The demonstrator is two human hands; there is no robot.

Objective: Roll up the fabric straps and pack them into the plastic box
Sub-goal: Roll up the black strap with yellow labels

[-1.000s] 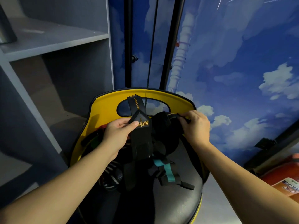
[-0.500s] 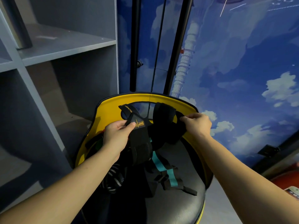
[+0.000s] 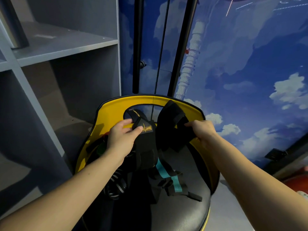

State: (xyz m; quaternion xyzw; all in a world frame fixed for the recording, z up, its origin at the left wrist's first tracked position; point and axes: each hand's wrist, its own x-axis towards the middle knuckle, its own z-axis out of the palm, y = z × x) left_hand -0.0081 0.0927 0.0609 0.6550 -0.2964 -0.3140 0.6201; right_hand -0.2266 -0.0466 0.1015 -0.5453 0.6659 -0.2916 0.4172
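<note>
grey shelf (image 3: 66, 47) left, sky mural (image 3: 250, 64) behind

Black strap (image 3: 146, 145): matt woven cloth w/ a yellow printed label. Teal-striped strap (image 3: 168, 177): same dull webbing. Chair seat (image 3: 181, 214): smooth black leather-look, slight sheen. Chair back (image 3: 115, 107): glossy yellow plastic. Shelf unit (image 3: 66, 45): matt grey laminate. Wall (image 3: 250, 72): smooth printed sky.
</note>
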